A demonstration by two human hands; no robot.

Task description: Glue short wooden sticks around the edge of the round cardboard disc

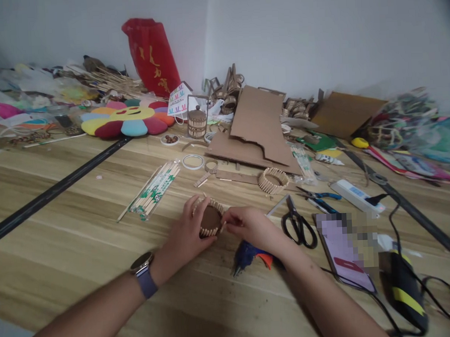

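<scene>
My left hand point(192, 229), with a watch point(143, 271) on its wrist, wraps round the left side of a small round basket point(212, 217). Short wooden sticks stand in a ring as the basket's wall, round a brown disc base. My right hand point(244, 225) pinches a short wooden stick point(223, 227) against the basket's right rim; its fingers partly cover the stick. A blue glue gun point(247, 254) with an orange part lies just under my right wrist, partly hidden by it. A second ring of sticks point(273, 180) sits further back.
Scissors point(298, 225), pliers point(321, 194), a phone point(342, 253) and a power strip point(356, 196) lie to the right, with cables around them. Packed sticks point(155, 189) are at the left. Cardboard sheets point(256, 122) and a flower cushion point(131, 115) lie further back.
</scene>
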